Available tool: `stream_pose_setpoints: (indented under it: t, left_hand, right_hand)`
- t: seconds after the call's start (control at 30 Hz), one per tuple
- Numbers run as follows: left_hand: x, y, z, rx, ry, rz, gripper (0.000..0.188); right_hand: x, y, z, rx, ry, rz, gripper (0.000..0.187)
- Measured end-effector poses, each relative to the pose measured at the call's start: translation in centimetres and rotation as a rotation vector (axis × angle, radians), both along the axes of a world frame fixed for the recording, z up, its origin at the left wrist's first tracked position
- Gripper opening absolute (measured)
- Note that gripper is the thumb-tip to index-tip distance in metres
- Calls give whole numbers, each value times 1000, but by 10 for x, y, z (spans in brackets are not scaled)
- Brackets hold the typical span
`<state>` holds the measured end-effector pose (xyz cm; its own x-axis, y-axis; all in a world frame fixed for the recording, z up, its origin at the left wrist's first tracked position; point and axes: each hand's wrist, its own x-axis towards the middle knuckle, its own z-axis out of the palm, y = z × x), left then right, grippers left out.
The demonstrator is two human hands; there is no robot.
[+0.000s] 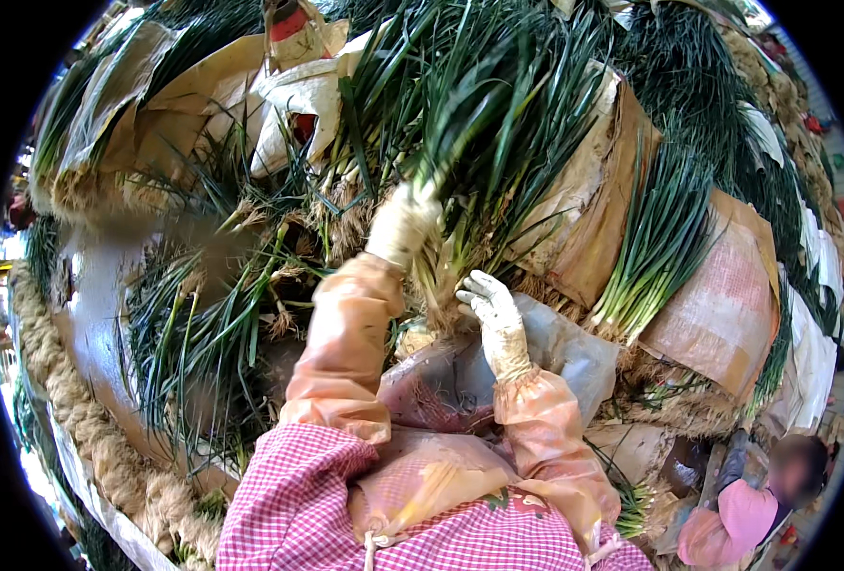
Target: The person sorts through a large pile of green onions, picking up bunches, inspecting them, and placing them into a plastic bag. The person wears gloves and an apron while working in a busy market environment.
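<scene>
My left hand point(403, 228), in a pale work glove, is closed round the lower stalks of a bunch of green onions point(436, 171). Their dark green leaves fan out away from me, slightly blurred, and their roots hang below the glove. To the right of these roots is my right hand point(491, 309), also gloved, with its fingers stretched out and slightly bent, apparently holding nothing. Beneath the hands lies a sheet of clear plastic point(569, 347) over my lap. More loose green onions point(198, 333) lie in a tangle left of my left forearm.
A neat bundle of green onions point(655, 252) rests at the right between brown sacking point(593, 200) and a pinkish woven sack point(717, 295). Rows of stacked bundles point(103, 433) show their pale roots along the left. At the lower right sits another person point(726, 519) in pink.
</scene>
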<state>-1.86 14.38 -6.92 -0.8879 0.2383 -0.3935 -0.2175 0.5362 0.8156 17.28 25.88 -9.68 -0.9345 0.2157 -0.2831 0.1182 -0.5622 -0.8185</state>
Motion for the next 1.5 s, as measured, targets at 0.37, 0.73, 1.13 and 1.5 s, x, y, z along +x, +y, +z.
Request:
stream_pose_setpoints:
  t: [0.37,0.73,1.13,1.5]
  left_hand:
    - [-19,-18,4,655,-234,-178,37]
    - [80,-22,-42,1246,-858,-53,42]
    - [72,-18,-62,874,-603,255,50]
    - [85,-29,-1,793,-528,34,25]
  right_hand:
    - [-4,0,19,-143,8,-109,38]
    - [-5,3,20,-450,30,-132,52]
    - [29,9,51,12,-189,220,57]
    - [2,-12,53,739,-39,-88,24]
